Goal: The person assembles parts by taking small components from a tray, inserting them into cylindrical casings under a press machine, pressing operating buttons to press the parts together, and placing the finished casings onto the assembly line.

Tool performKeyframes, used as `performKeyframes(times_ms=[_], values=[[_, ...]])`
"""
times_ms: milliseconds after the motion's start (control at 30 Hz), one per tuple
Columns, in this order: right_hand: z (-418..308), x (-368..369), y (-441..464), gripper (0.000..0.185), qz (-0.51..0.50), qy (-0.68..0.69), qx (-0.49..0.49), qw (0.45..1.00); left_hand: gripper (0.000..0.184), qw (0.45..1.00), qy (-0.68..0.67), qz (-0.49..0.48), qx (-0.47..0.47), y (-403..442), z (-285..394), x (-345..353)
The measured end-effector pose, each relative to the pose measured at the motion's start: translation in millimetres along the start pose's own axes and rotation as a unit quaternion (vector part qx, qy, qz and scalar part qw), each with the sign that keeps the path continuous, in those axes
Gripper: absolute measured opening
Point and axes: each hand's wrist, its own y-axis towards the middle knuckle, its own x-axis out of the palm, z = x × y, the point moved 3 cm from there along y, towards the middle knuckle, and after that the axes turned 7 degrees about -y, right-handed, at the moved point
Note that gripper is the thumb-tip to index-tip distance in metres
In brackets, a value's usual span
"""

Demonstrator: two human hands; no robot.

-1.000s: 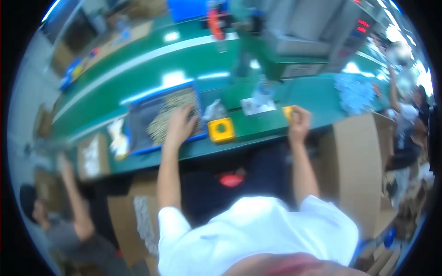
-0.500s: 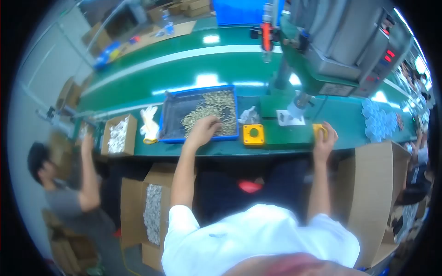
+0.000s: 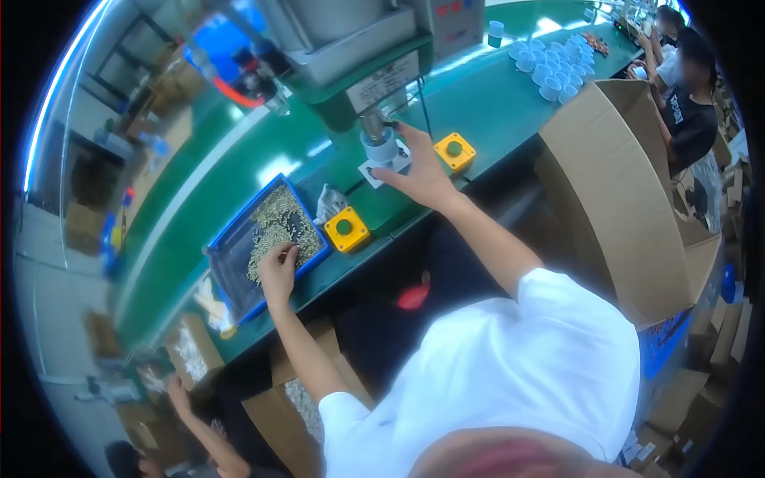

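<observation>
My left hand is over the near edge of a blue-rimmed tray, its fingertips pinched together at a heap of small brass-coloured parts. Whatever the fingertips hold is too small to make out. Under the head of a bench press, my right hand has thumb and forefinger spread around a whitish cup-shaped piece. Whether the fingers press on that piece I cannot tell. It stands on a white plate. Two yellow button boxes flank the press base, one at left and one at right.
Clear plastic cups are piled at the bench's far right. A large open carton stands to my right. White gloves and a box of white parts lie left of the tray. Co-workers sit on both sides.
The view has turned to the right. My right hand has left the right button box and moved to the piece under the press. My left hand stays at the brass parts.
</observation>
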Motion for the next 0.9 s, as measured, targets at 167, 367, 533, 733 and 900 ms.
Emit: performKeyframes(times_ms=[167,367,533,733,900], values=[[6.9,14.2,12.7,0.086,-0.008,-0.019,-0.008,1.000,0.015,1.000,-0.012,0.016,0.001,1.8,-6.3,-0.6],[-3.7,-5.2,19.0,0.080,-0.015,-0.010,-0.011,1.000,0.016,1.000,-0.013,0.005,0.013,-1.3,-4.9,3.3],[55.2,-48.4,-5.3,0.065,0.172,0.189,-0.020,0.967,0.015,1.000,0.003,0.013,0.003,-1.4,1.5,0.6],[158.7,-106.4,-7.1,0.057,0.108,-0.157,0.060,0.980,0.015,1.000,0.011,0.016,0.016,-1.9,1.4,1.7],[156.4,-104.7,-28.6,0.043,0.205,-0.300,-0.031,0.931,0.015,1.000,0.011,0.024,0.010,-4.0,3.3,1.7]])
